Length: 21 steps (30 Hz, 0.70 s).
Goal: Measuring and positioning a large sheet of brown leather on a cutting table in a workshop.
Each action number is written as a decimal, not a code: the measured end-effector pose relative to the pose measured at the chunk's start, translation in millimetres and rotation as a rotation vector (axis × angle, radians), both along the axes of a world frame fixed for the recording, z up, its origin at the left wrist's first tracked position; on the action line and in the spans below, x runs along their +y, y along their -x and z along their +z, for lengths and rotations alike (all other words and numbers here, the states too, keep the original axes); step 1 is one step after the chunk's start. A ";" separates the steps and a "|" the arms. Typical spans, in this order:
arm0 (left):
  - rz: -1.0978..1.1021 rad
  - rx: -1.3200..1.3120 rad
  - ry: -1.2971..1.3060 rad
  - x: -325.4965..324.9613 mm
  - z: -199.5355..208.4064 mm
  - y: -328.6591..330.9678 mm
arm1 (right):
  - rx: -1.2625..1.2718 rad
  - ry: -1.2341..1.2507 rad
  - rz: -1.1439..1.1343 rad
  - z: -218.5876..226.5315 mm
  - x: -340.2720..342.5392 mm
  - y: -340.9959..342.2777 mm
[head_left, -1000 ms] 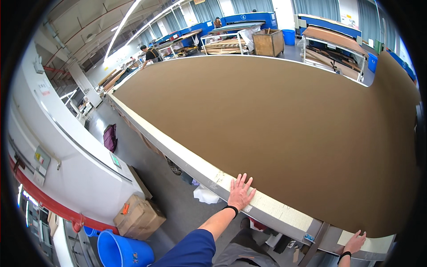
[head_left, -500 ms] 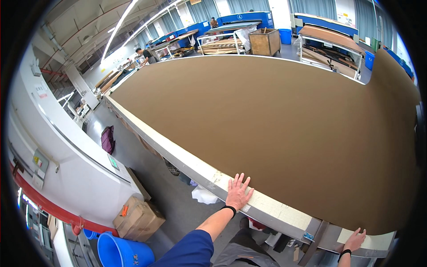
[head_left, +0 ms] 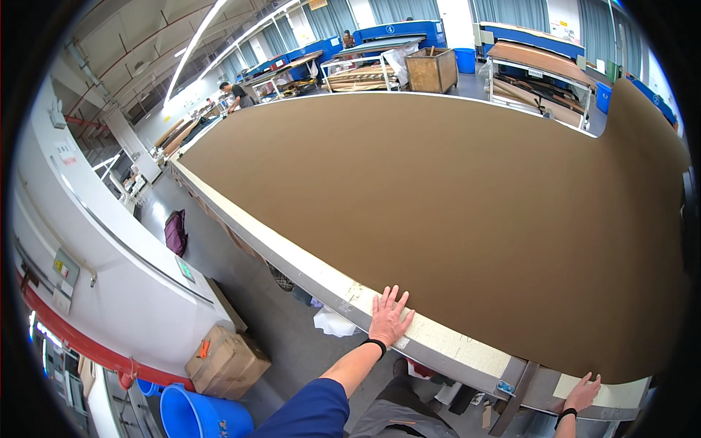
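A large sheet of smooth brown material (head_left: 423, 212) covers most of a long table with a pale, worn edge strip (head_left: 460, 348). On that strip my left hand (head_left: 391, 319) lies flat, fingers spread, their tips at the sheet's near edge. Farther right, my right hand (head_left: 582, 394) rests at the sheet's near corner. Its fingers are apart and reach the brown edge; no grip on the sheet shows. At the far right the material rises in a curve out of the table plane. Both wrists wear dark bands.
A dark metal bar (head_left: 516, 400) crosses the table edge between my hands. Below left stand a blue bin (head_left: 201, 412) and a cardboard box (head_left: 228, 363). A purple bag (head_left: 176, 233) sits on the floor. Another person (head_left: 238, 95) stands by the table's far left end.
My hands keep their places on the table edge, and the brown sheet lies as before. The person at the far end has leaned toward the table.
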State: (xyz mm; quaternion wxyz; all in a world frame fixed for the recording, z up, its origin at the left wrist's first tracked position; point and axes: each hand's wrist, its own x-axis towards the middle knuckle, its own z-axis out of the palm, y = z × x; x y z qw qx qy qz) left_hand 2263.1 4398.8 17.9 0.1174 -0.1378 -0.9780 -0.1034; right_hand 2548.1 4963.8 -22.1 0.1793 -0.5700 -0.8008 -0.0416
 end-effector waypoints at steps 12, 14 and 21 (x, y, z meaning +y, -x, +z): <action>0.011 -0.004 0.004 -0.4 0.9 -0.6 | 0.008 -0.023 0.015 0.1 -1.9 -0.5; 0.006 0.000 -0.002 0.0 0.7 -0.3 | 0.010 -0.012 0.010 -0.4 -0.8 -0.5; 0.003 0.011 -0.007 -0.5 -0.6 0.5 | 0.025 -0.010 0.020 -0.8 -0.6 -0.3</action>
